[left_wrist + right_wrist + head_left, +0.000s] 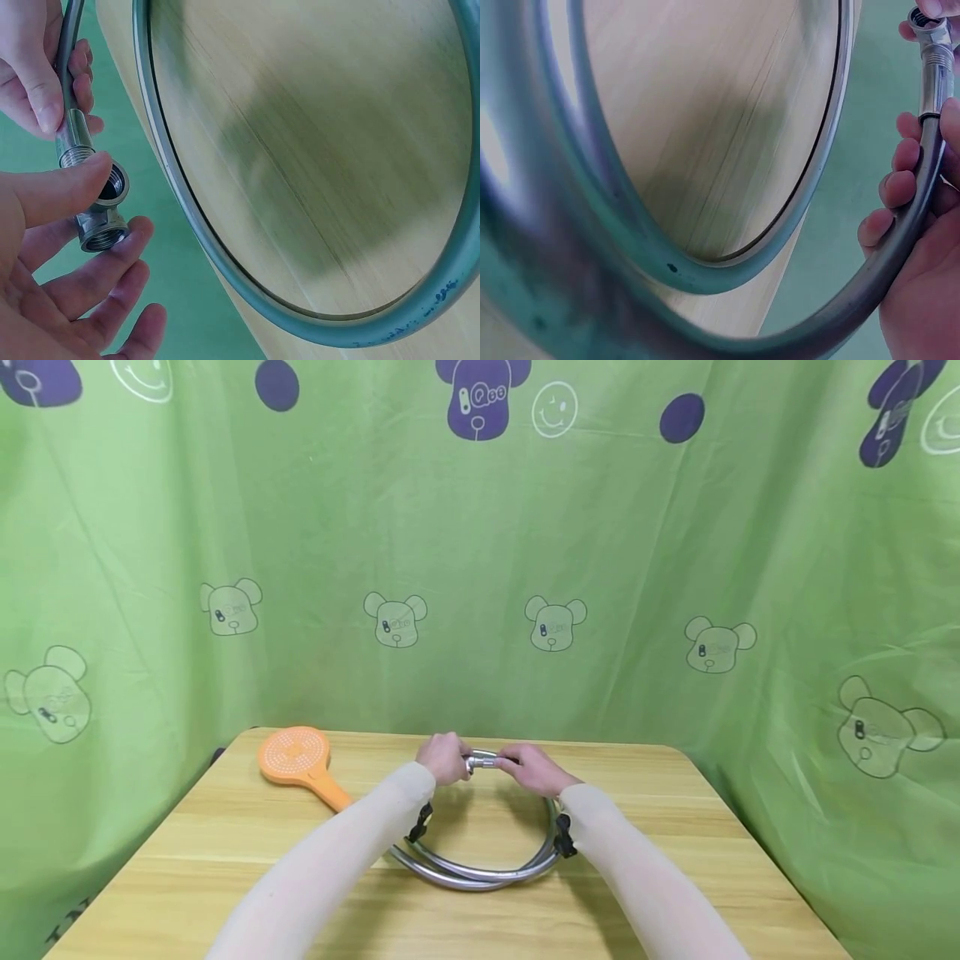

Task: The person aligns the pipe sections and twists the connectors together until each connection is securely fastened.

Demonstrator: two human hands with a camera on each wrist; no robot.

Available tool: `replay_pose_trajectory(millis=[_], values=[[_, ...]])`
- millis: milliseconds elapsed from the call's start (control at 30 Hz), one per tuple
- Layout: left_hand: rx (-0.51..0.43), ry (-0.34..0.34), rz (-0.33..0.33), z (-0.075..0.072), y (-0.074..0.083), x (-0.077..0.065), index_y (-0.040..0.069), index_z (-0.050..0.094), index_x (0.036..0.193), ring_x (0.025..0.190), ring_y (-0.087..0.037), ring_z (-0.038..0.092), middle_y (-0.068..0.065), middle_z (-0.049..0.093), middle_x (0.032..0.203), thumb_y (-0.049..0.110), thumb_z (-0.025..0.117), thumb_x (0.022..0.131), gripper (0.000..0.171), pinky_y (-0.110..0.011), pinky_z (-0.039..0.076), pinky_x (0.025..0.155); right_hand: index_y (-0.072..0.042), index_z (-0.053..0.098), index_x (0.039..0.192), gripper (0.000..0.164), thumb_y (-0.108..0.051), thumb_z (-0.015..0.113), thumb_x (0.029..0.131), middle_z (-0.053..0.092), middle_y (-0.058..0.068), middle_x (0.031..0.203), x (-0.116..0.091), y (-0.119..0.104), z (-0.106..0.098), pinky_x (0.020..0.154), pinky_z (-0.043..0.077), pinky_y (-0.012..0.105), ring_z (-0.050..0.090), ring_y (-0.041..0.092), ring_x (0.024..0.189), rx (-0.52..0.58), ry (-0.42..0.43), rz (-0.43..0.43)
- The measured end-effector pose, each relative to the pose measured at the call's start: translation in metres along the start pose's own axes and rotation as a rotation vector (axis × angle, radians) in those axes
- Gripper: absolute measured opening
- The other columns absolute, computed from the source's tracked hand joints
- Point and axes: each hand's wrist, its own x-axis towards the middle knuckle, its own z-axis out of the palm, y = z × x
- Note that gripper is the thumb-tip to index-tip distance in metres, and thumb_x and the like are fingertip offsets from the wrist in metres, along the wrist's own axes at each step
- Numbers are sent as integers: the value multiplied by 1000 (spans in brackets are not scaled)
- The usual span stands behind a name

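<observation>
Hose [480,879] gripped by right hand [536,770], fitting [97,217] by left hand [443,758]; blue marking [441,297] illegible; curtain [465,527] reads "IN".

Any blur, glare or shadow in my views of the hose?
Head: soft shadows on the table; left wrist: dark shadow inside the looped hose, metal fitting fairly sharp; right wrist: pale glare streaks and blur on the hose's nearest stretch.

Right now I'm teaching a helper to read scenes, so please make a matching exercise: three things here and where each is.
1. Round-faced orange shower head
2. Silver metal tee fitting
3. Long grey metallic hose

A. Looped, gripped by the right hand
B. On the pale wooden table, far left
C. Pinched by the left hand

Pairs: 1-B, 2-C, 3-A
</observation>
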Motion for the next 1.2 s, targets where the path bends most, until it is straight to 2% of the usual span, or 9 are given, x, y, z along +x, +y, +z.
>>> replay_pose_trajectory(millis=[100, 267, 433, 667, 833, 1000, 1200], values=[[-7, -4, 5, 0, -1, 0, 18, 79, 106, 73, -17, 57, 1, 74, 87, 10, 84, 75, 32, -31, 46, 67, -9, 69, 99, 15, -19, 58, 102, 52, -2, 75, 1, -1, 1, 59, 39, 26, 44, 11, 66, 21, -2, 16], [-18, 5, -3, 0, -2, 1, 19, 78, 110, 76, -17, 58, -1, 76, 96, 10, 84, 75, 36, -31, 47, 70, -8, 62, 102, 12, -19, 57, 103, 55, 0, 81, 3, -3, 3, 62, 42, 27, 47, 13, 71, 62, 9, 35], [-5, 8, 3, -1, -4, 1, 19, 79, 110, 79, -17, 59, -1, 76, 97, 11, 84, 75, 36, -33, 49, 73, -7, 66, 101, 17, -19, 55, 104, 53, 0, 78, 5, -3, 4, 61, 40, 28, 45, 13, 69, 44, 10, 24], [29, 2, 10, -1, -3, 0, 21, 79, 111, 77, -17, 58, 2, 75, 88, 14, 86, 74, 38, -33, 48, 73, -7, 72, 101, 23, -20, 53, 105, 49, -2, 72, 7, -2, 5, 58, 37, 27, 41, 12, 64, 16, 7, 26], [24, 0, 1, -4, -2, -3, 21, 78, 114, 80, -17, 59, 0, 76, 97, 14, 86, 74, 41, -32, 49, 74, -11, 71, 101, 20, -27, 60, 101, 53, -1, 74, 6, -3, 6, 59, 40, 28, 45, 12, 66, 60, 8, 65], [6, 5, -1, -5, -1, -5, 21, 78, 113, 83, -18, 61, -2, 77, 103, 13, 86, 74, 41, -34, 50, 75, -12, 62, 104, 15, -21, 70, 94, 59, 3, 82, 4, -3, 8, 62, 45, 30, 51, 15, 70, 106, 8, 59], [17, 5, 0, -6, -1, -6, 21, 78, 113, 83, -18, 61, -2, 77, 103, 13, 85, 75, 40, -34, 51, 76, -16, 64, 99, 7, -20, 69, 95, 58, 4, 81, 4, -3, 7, 63, 45, 30, 49, 15, 71, 79, 9, 26]])
